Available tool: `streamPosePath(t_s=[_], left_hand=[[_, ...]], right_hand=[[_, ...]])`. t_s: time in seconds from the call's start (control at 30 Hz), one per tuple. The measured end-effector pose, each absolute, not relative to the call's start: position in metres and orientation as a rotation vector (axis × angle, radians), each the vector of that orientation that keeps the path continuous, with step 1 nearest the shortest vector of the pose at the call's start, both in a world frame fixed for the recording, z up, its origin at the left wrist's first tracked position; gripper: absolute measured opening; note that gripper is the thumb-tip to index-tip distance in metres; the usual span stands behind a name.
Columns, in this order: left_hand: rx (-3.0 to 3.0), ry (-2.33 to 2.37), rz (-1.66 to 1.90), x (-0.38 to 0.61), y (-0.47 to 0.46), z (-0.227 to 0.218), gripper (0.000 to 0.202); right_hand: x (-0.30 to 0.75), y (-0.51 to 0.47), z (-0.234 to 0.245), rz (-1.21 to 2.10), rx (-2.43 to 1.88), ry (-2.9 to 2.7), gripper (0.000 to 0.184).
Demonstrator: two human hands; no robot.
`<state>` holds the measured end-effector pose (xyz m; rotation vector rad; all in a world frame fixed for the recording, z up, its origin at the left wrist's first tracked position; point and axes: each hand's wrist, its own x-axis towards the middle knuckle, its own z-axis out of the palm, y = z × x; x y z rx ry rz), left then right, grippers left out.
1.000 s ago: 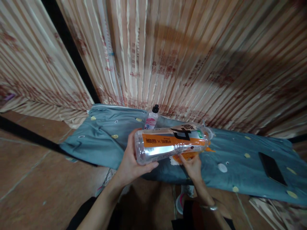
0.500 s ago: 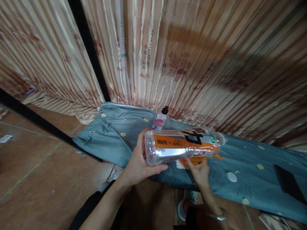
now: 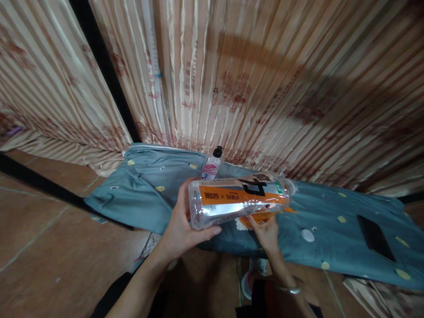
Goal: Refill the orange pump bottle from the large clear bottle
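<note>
A big clear plastic bottle [image 3: 238,198] with an orange and silver label lies sideways in the air above the covered surface. My left hand [image 3: 182,225] is wrapped round its base end, with the thumb along the near side. Below the bottle's neck half, my right hand [image 3: 266,232] pinches an orange, soft-looking thing [image 3: 261,217] with a white scalloped edge on its left. The bottle hides most of this thing, so its kind is unclear. Just behind the bottle stands a small clear bottle [image 3: 211,168] with a black cap and pink print.
A grey-green cloth [image 3: 159,207] covers the long, narrow surface. On its right lie a black phone [image 3: 376,237] and a white round disc [image 3: 307,235]. A striped curtain [image 3: 212,88] hangs behind. Dark poles [image 3: 106,70] stand at the left, over a brown tiled floor [image 3: 39,247].
The view has swung a little to the right, so everything sits farther left in the picture. Both hands keep their hold, and the bottle stays at nearly the same tilt.
</note>
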<state>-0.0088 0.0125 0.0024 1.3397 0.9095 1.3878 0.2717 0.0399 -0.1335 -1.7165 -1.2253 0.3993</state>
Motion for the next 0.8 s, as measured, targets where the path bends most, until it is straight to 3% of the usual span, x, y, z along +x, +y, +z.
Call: streamPosePath(t_s=[0.8], left_hand=[[1.486, 1.131, 1.435, -0.012, 0.013, 0.004, 0.099]], right_hand=[[0.263, 0.04, -0.122, 0.551, -1.694, -1.144, 0.069]])
